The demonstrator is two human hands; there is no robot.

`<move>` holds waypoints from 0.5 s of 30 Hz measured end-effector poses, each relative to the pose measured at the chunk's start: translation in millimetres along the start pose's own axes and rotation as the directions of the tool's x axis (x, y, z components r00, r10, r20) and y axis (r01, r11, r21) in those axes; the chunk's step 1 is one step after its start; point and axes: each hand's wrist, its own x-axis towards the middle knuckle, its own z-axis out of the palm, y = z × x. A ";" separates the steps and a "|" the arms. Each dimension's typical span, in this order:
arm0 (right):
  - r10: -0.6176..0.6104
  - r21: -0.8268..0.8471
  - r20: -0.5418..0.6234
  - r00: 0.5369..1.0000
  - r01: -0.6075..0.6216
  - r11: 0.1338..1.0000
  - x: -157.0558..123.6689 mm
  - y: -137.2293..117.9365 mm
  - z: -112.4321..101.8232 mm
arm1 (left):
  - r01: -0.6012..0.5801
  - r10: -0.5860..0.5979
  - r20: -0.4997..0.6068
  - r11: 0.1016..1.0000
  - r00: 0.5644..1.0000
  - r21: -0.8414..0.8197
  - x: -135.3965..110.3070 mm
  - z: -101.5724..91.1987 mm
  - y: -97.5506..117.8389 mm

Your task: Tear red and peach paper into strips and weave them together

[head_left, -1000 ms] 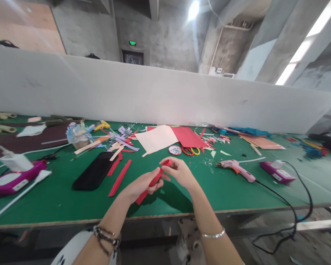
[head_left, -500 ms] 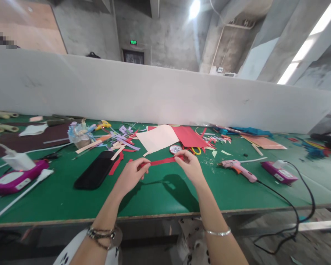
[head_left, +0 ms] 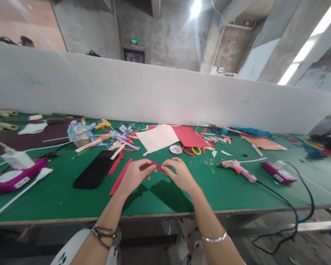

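Note:
A short stretch of red paper strip shows between my two hands, above the green table. My left hand pinches one end between thumb and fingers. My right hand pinches the strip close by, fingertips nearly meeting the left ones. Most of the strip is hidden by my fingers. Another red strip lies on the table beside my left wrist. Beyond my hands are a round patterned tin and scissors with red and yellow handles.
A black phone lies on the left, near a purple power strip. On the right are a pink glue gun and a second purple power strip. Cream paper, red paper and scraps lie behind, before a white partition.
My right hand has moved left toward my left hand, so less of the red strip shows between them. The scissors' red handle and the strip by my left wrist now show more fully.

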 end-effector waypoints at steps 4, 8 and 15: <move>0.033 0.121 0.000 0.999 -0.033 0.992 -1.2 -1.6 -1.5 | 0.019 -0.020 -0.034 0.999 0.999 -0.043 0.4 -1.2 0.2; 0.048 0.158 -0.011 0.999 -0.046 0.986 -1.4 -0.3 -0.1 | 0.023 -0.024 -0.035 0.999 0.999 -0.027 -0.2 -1.9 1.1; 0.034 0.184 0.037 0.999 -0.040 0.982 -1.3 3.9 1.3 | 0.017 -0.018 -0.032 1.000 0.999 -0.015 -1.2 -4.8 0.8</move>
